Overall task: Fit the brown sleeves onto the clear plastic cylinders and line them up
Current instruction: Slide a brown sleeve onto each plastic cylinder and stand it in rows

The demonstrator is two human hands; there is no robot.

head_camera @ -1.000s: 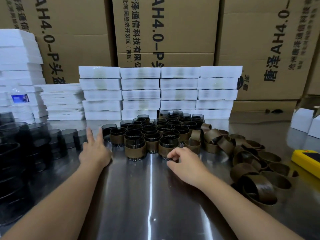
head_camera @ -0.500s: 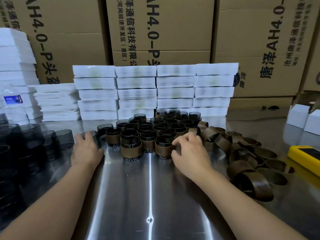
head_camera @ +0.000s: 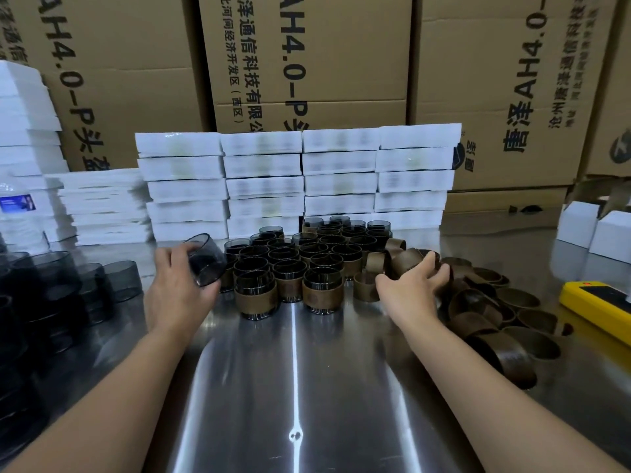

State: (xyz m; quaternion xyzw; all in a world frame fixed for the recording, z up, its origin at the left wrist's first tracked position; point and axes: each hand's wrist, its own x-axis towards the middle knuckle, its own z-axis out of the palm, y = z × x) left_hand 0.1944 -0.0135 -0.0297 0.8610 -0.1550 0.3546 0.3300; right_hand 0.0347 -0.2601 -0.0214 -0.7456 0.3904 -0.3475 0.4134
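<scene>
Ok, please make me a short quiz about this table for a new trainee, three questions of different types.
1. True or false: the left hand holds a bare cylinder.
2. The loose sleeves lie: A) left of the sleeved rows, B) right of them, C) in the left hand.
3. What colour is the device near the right edge?
Key: 1 true; 2 B; 3 yellow.
</scene>
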